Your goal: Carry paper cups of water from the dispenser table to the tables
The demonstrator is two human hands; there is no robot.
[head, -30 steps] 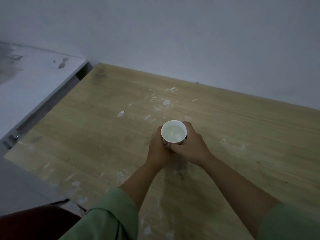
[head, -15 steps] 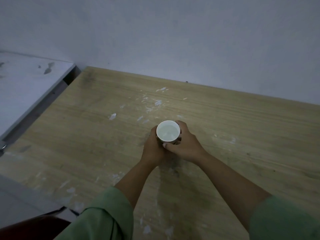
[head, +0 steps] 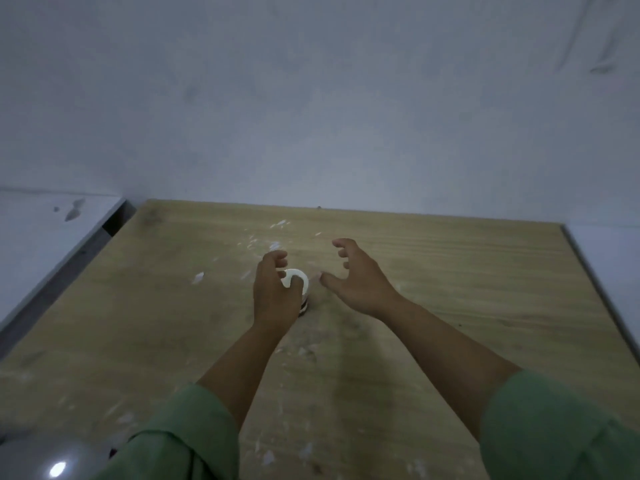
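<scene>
A white paper cup [head: 302,280] stands upright on the wooden table [head: 467,271], near its middle. My left hand [head: 273,296] hovers in front of the cup's left side with fingers curled and apart, and hides most of the cup's wall; the thumb overlaps the rim in view. My right hand [head: 360,278] is spread open a short way to the right of the cup, not touching it. The water inside is hidden.
White paint flecks dot the table top. A grey wall runs close behind the table's far edge. A lower white surface [head: 41,237] adjoins on the left, and another pale surface [head: 616,258] on the right. A shiny grey rounded object [head: 45,459] sits at the bottom left.
Both hands were wrapped around the cup; now they have let go and spread apart, the right one moving off to the right. The cup rests on the table.
</scene>
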